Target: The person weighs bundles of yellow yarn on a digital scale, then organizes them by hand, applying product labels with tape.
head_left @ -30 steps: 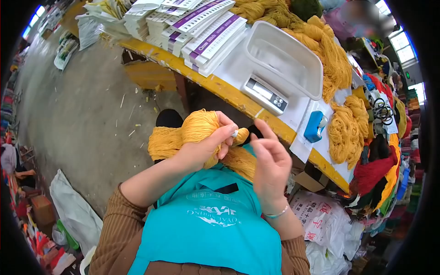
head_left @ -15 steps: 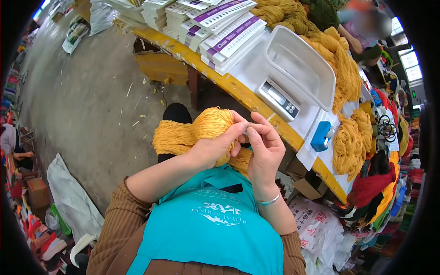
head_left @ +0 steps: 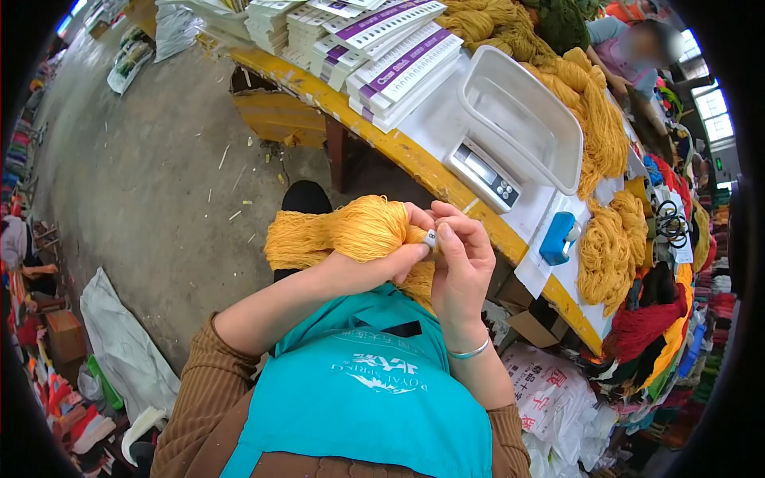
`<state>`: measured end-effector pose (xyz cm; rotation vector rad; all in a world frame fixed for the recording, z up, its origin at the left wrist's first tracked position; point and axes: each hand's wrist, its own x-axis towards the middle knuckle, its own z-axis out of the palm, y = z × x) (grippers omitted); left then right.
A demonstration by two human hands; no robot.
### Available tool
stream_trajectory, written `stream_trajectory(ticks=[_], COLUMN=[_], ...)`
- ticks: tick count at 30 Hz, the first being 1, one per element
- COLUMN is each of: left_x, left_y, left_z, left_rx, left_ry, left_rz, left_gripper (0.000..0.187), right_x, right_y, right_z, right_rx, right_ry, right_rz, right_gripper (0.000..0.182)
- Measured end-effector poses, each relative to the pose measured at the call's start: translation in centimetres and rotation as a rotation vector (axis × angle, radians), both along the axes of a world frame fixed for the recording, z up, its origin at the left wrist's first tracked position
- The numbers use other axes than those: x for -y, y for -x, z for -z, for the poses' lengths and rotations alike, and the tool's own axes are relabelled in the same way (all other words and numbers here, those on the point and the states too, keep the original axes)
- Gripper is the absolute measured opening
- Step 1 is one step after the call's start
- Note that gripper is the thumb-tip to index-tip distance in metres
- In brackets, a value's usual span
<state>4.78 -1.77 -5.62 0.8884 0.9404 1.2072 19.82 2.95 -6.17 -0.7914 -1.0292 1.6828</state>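
Note:
A thick skein of yellow thread (head_left: 369, 229) lies across my lap, its bundle bulging over my left hand (head_left: 381, 267). That hand is closed on the skein's narrow right end. Around this end sits a small white label (head_left: 431, 238) with a dark mark on it. My right hand (head_left: 462, 255) pinches at the label with thumb and fingertips, the two hands almost touching. More yellow thread shows below the hands, above the teal apron (head_left: 374, 382).
On the yellow-edged table (head_left: 414, 163) stand printed card stacks (head_left: 406, 68), a white plastic tray (head_left: 522, 115), a digital scale (head_left: 483, 173) and a blue tape dispenser (head_left: 559, 237). Yellow skeins (head_left: 612, 251) lie beyond. Another person (head_left: 629, 56) is at the far side. White bags (head_left: 550, 390) sit below right.
My fingers have shifted slightly apart, and the white label on the skein's end now shows. The skein's bulge sits a little lower. The other person's arm has moved.

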Motion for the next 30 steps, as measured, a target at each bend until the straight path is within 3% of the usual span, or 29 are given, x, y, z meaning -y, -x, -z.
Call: stream_trajectory(ticks=[5, 6, 10, 12, 13, 16, 18, 19, 21, 23, 24, 26, 27, 29, 30], left_x=[0.0, -0.1, 0.1, 0.3, 0.4, 0.3, -0.5, -0.2, 0.6, 0.7, 0.8, 0.6, 0.6, 0.4, 0.3], left_y=[-0.1, -0.1, -0.4, -0.4, -0.3, 0.0, 0.6, 0.6, 0.5, 0.7, 0.8, 0.2, -0.1, 0.0, 0.0], left_z=[-0.2, 0.1, 0.1, -0.1, -0.1, 0.3, 1.2, 1.0, 0.2, -0.2, -0.4, -1.1, -1.4, -1.5, -1.5], left_rx=[-0.024, -0.004, 0.041, -0.113, -0.115, 0.037, -0.364, -0.366, -0.076, -0.049, -0.021, -0.023, -0.024, 0.007, 0.04], left_ry=[0.014, 0.026, 0.036, -0.173, -0.172, -0.236, -0.634, -0.634, -0.297, -0.149, 0.0, 0.0, 0.001, 0.032, 0.064], left_rz=[-0.042, -0.057, -0.105, -0.154, -0.149, -0.073, -0.17, -0.169, -0.071, -0.04, -0.009, -0.06, -0.112, -0.093, -0.075], left_gripper=[0.016, 0.015, 0.015, 0.014, 0.014, 0.013, 0.013, 0.013, 0.012, 0.011, 0.011, 0.011, 0.012, 0.013, 0.015], right_x=[0.4, 0.4, 0.6, 0.1, -0.3, -0.1, -0.4, -0.4, 0.2, 0.6, 0.5, -0.1, -0.4, -0.8, -0.8], right_y=[-0.3, -0.4, -0.5, -1.3, -2.2, -2.4, -3.3, -3.5, -3.0, -2.8, -2.8, -2.6, -2.7, -3.1, -3.2], right_z=[0.0, 0.3, -0.9, -0.5, -0.4, -1.5, -1.7, -1.7, -2.0, -2.3, -2.3, -2.2, -2.4, -2.7, -2.7], right_rx=[0.128, 0.189, 0.226, 0.126, 0.335, 0.122, 0.046, -0.029, 0.083, 0.488, 0.487, 0.617, 0.616, 0.851, 0.852], right_ry=[-0.241, -0.319, -0.273, -0.105, -0.136, 0.288, 0.308, 0.328, 0.241, -0.298, -0.298, -0.781, -0.78, -1.165, -1.163], right_rz=[-0.038, -0.044, -0.016, -0.11, -0.221, -0.58, -0.659, -0.741, -0.618, -0.378, -0.375, -0.252, -0.25, -0.249, -0.246], right_gripper=[0.009, 0.016, 0.023, 0.016, 0.025, 0.039, 0.039, 0.039, 0.031, 0.021, 0.021, 0.012, 0.012, 0.016, 0.016])
